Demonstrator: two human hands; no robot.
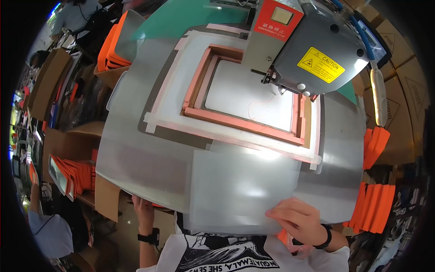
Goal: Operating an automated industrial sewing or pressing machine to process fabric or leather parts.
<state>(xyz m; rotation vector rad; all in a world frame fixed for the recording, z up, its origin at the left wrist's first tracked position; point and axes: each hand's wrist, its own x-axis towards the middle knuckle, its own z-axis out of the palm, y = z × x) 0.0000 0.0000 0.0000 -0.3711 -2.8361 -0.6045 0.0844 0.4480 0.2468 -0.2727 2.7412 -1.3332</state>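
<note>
My right hand is closed at the lower right part of a translucent sheet, its fingertips pinching it. The sheet lies on the metal machine table. Something orange and a pink plastic piece show below that hand. My left hand is at the table's near left edge, fingers curled; what it grips is hidden. Beyond the sheet, a pink-edged rectangular frame holds a white inner panel with loose thread on it, under the grey machine head.
Boxes of orange pieces stand at the left, with more orange stacks along the right edge. Stacked cardboard boxes fill the right side. A green sheet lies at the back. Another person in a white top is at lower left.
</note>
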